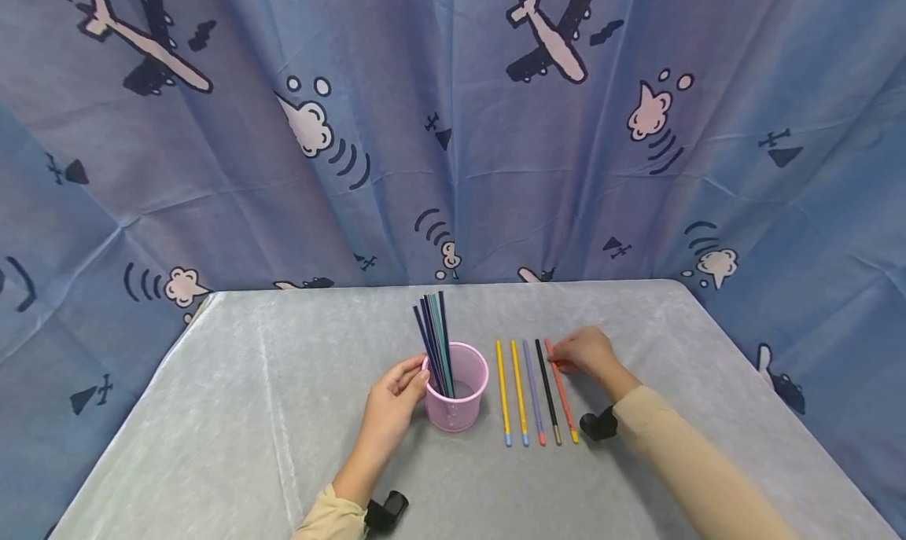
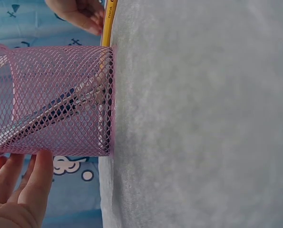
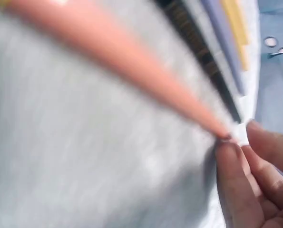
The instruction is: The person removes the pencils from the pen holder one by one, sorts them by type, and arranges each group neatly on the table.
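A pink mesh pen cup (image 1: 455, 414) stands upright on the table, holding several dark blue and green pencils (image 1: 433, 343) that lean left. My left hand (image 1: 395, 402) touches the cup's left side near the rim; in the left wrist view its extended fingertips (image 2: 43, 159) meet the mesh wall. To the right of the cup lies a row of pencils: two yellow pencils (image 1: 502, 391), a purple pencil (image 1: 533, 391), a black pencil (image 1: 547, 391) and a red pencil (image 1: 562, 398). My right hand (image 1: 586, 353) touches the red pencil's far end, thumb and forefinger apart in the right wrist view.
A pale grey cloth covers the table (image 1: 177, 414). Behind it hangs a blue curtain (image 1: 396, 131) printed with planes and clouds. Black wrist cameras (image 1: 598, 424) sit on both wrists, the right one close to the red pencil's near end.
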{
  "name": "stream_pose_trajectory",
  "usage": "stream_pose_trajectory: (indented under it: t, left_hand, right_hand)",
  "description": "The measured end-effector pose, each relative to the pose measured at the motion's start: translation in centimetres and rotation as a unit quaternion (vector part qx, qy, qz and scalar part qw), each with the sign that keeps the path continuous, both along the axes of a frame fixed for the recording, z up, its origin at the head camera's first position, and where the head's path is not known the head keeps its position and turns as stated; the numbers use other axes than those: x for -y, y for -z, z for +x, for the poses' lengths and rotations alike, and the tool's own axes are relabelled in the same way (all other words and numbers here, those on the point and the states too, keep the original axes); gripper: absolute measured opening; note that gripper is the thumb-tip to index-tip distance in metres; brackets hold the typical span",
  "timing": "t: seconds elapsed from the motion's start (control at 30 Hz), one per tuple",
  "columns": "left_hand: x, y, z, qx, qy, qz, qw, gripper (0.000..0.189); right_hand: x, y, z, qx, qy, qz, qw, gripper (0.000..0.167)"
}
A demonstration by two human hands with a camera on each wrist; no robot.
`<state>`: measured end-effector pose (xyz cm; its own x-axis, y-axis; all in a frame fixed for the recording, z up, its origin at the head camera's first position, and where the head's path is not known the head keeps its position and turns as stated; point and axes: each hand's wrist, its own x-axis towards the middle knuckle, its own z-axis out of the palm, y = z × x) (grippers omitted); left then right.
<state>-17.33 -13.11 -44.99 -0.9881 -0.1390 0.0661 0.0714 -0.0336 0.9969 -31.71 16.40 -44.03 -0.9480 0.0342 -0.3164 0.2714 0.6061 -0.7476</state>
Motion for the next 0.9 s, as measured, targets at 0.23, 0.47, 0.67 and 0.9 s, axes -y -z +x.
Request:
stream_pose_trajectory:
  t: [0.23,0.47,0.67,0.9]
  left_hand:
    - [0.0,0.1,-0.2,0.002,-0.002,-0.006,1.0,0.039]
    - [0.1,0.2,-0.1,0.0,0.002,-0.011,0.9999,0.039]
    - [0.0,0.2,0.0,0.001,-0.001,-0.016,0.9999,0.039]
    - [-0.1,0.3,-0.1,0.003,-0.003,-0.008,1.0,0.038]
  right_hand:
    - [0.9,-1.8,1.5,-0.082,-0.006,-0.022,0.9963,0.032]
    - [2.9,-2.5,3.1,-0.075,0.0,-0.137,0.9878,0.036]
    - [4.3,-2.4,4.1,-0.058,-0.023,-0.22,0.9735,0.043]
    - [5.4,-2.0,5.0,-0.045,-0.047,-0.236,0.9695,0.044]
